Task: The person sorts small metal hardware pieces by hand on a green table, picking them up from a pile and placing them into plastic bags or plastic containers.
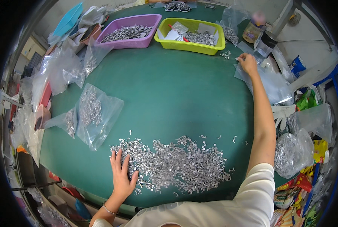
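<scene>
A broad pile of small silvery curved metal pieces (184, 162) is spread over the near part of the green table. At the pile's left edge lies my left hand (122, 177), fingers spread and resting on the pieces. My right arm is stretched to the far right. There my right hand (248, 63) has its fingertips pinched together, with a tiny pale bit at their tips that is too small to name. Beneath and beside that hand are flat clear plastic bags (269, 89). A few loose metal pieces (225, 55) sit just left of it.
Purple (153, 28) and yellow-green (191, 47) basins with metal pieces stand at the back. Filled clear bags (91, 113) lie at left. A dark-lidded jar (265, 45) is beyond my right hand. A white glove (282, 112) and a full bag (291, 155) line the right edge.
</scene>
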`<action>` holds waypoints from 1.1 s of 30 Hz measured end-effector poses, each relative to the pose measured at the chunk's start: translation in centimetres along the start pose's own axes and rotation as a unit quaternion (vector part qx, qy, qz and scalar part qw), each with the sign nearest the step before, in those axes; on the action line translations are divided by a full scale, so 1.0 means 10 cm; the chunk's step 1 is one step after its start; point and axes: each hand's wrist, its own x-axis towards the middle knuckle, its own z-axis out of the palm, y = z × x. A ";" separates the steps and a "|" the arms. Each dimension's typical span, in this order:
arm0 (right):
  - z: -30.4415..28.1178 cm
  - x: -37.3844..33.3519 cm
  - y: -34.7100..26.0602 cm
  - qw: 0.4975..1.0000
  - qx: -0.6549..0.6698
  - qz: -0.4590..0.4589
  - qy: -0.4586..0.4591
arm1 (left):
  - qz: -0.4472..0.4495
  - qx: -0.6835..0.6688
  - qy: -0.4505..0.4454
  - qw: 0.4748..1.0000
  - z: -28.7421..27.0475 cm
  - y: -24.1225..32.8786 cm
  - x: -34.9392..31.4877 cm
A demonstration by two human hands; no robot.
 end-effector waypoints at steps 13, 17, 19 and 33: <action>-0.30 -0.57 0.00 0.982 -0.175 0.054 -0.041 | -0.003 0.022 0.021 1.000 0.04 0.02 -0.01; -0.32 -0.57 0.11 0.981 -0.176 0.070 -0.045 | -0.001 0.026 0.026 0.999 0.05 0.01 -0.02; -0.31 -0.60 0.14 0.978 -0.188 0.086 -0.027 | 0.003 0.023 0.028 0.999 0.06 0.02 -0.02; -0.13 -0.80 -0.07 0.982 -0.190 -0.001 0.017 | 0.017 0.039 0.027 0.999 0.06 0.01 -0.05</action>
